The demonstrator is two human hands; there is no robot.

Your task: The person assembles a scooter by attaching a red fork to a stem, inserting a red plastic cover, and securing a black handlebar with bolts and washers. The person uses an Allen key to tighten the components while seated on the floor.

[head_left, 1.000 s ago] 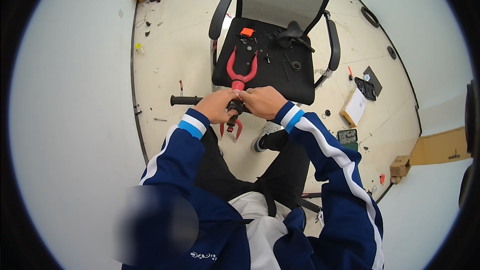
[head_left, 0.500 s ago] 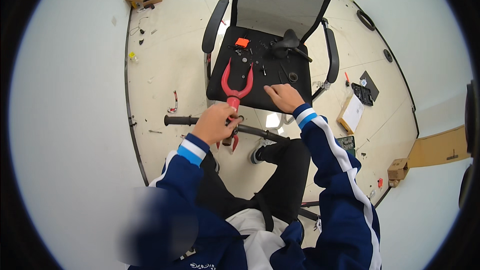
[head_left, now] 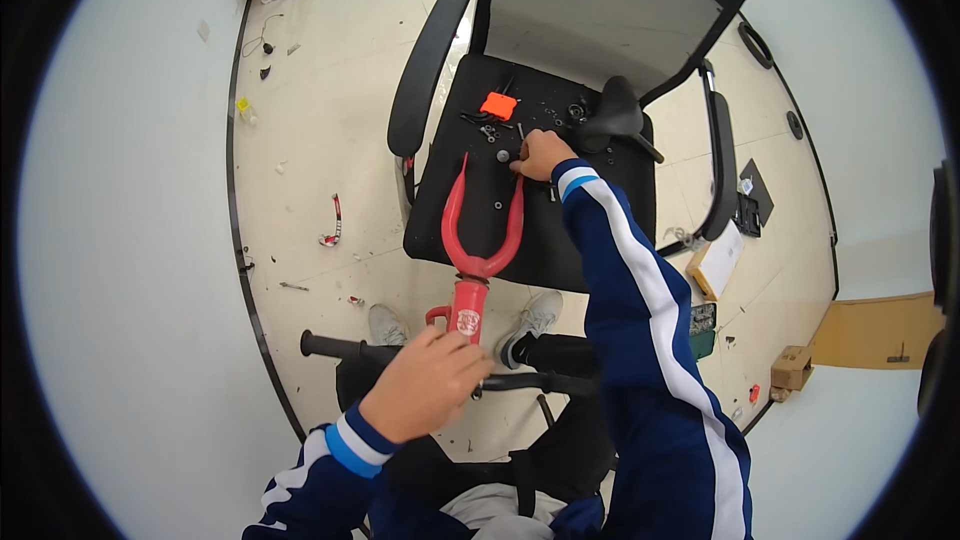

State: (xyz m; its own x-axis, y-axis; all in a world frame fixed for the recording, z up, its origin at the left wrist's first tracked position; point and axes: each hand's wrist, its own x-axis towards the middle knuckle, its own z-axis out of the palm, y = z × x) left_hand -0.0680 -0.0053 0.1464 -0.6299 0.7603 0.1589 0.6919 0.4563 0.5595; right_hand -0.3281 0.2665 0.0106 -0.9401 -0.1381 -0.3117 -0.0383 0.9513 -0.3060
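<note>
A red bike fork points away from me, its two prong tips over the seat of a black chair. Behind the fork crown is the red frame tube with a round pale sticker. My left hand is closed round the middle of a black handlebar, hiding the joint there. Far forward, my right hand has its fingertips pinched low over the seat, beside the right prong tip. What lies between those fingertips, if anything, is hidden. Close by are a round metal cap and small nuts and bolts.
On the seat lie an orange block and a black bike saddle with its post. Armrests flank the seat. Tyres, an open tool case, a white-topped flat box and a cardboard box lie along the right side.
My right hand has moved forward from the seat's near edge to the small parts. The handlebar and my left hand have come nearer to me, and the view has shifted.
</note>
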